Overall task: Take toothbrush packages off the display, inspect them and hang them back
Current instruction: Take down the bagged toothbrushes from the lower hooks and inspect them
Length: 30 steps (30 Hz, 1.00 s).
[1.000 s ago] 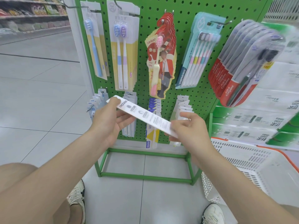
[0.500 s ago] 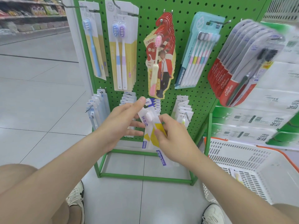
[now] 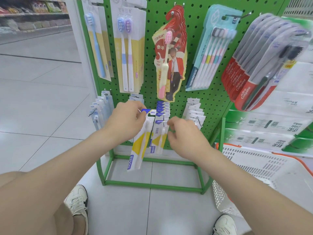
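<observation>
The green pegboard display (image 3: 208,92) fills your view, and its crowded lower row is where trouble is likeliest. Your left hand (image 3: 126,122), at nine o'clock of the matching FROG stack (image 3: 162,109), pinches the toothbrush package (image 3: 139,146) by its blue header. The long card dangles free toward six o'clock, tilted and not yet on a peg. Your right hand (image 3: 184,134) sits at three o'clock of that stack, fingers curled by the hook tip (image 3: 163,123); I cannot tell whether they grip anything.

Three slips look likely:
- The header hole misses the small peg because your knuckles hide it.
- The swinging tail snags the neighbouring packs (image 3: 135,98) behind your left hand.
- A nudge sends the front card off the open hook end.
</observation>
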{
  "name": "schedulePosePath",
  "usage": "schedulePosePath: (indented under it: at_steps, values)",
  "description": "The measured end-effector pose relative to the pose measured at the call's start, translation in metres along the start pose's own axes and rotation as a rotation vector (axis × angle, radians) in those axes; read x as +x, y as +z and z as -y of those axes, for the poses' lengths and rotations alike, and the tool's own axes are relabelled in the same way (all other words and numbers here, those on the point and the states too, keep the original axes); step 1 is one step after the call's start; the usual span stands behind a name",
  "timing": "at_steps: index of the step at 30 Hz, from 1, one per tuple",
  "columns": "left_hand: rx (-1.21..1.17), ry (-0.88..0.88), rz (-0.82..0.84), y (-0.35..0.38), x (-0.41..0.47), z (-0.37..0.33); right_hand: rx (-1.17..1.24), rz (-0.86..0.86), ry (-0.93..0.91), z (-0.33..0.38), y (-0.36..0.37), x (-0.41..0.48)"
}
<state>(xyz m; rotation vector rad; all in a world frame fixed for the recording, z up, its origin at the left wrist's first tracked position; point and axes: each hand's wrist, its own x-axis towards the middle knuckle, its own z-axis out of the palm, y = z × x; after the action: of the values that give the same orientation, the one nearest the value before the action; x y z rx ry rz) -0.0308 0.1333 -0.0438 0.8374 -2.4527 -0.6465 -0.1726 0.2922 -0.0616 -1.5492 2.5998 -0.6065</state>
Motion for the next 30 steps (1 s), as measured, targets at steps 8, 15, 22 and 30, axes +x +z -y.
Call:
schedulePosePath:
  at_steps: [8,15,22,30]
  values:
    - [0.272,0.133,0.068,0.025,0.030,0.015,0.094,0.115,-0.005,-0.020,0.007,0.043]
    - [0.230,0.176,0.119,0.039,0.045,0.017,0.122,0.196,-0.058,-0.020,0.014,0.055]
    - [0.080,0.181,0.174,0.047,0.050,0.015,0.251,0.209,0.037,-0.021,0.013,0.057]
    - [0.020,0.131,0.317,0.053,0.052,0.004,0.250,0.093,0.101,-0.030,0.012,0.055]
